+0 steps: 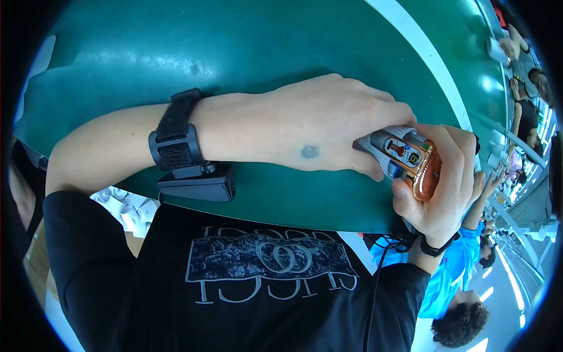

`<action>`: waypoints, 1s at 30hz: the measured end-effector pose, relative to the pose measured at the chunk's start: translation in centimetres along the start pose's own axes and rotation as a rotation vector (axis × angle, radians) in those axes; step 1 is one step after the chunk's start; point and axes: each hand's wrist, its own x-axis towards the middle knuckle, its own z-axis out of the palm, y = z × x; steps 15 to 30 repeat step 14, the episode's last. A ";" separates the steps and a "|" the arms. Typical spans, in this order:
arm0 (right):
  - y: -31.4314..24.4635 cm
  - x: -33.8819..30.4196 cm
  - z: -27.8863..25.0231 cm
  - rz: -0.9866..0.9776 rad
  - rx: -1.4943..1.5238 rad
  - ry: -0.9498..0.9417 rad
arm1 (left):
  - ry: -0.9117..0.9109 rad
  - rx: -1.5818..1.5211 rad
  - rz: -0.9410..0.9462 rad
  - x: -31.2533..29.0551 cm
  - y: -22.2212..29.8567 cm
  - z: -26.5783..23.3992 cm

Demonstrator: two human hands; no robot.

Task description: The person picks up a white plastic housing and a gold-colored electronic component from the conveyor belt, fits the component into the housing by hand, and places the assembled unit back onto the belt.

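A small device [404, 151] with a grey shell and a shiny copper-coloured end is held between my two hands above the green table. A recess in its face shows small parts and a bit of blue. My left hand [340, 123] reaches across from the left, back of the hand up, its thumb and fingers closed on the grey shell. Around the copper-coloured end curl the fingers and thumb of my right hand [448, 176]. Some of the left fingertips are hidden behind the device. I cannot tell its exact kind.
The green table [264, 53] has a pale stripe [419, 44] curving across its right side. A black strapped box [199, 183] is on my left wrist. White pieces [130, 211] lie below the table edge at left. Several other people are at the right, one in blue [448, 281].
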 end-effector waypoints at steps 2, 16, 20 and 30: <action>0.0 0.1 -0.1 -0.021 -0.052 -0.006 | 0.021 0.021 0.046 -0.1 -0.2 0.1; -1.4 0.3 1.3 0.239 -0.018 -0.242 | -0.371 -0.378 -0.407 1.5 1.9 -4.1; -1.4 0.3 1.3 0.239 -0.018 -0.242 | -0.371 -0.378 -0.407 1.5 1.9 -4.1; -1.4 0.3 1.3 0.239 -0.018 -0.242 | -0.371 -0.378 -0.407 1.5 1.9 -4.1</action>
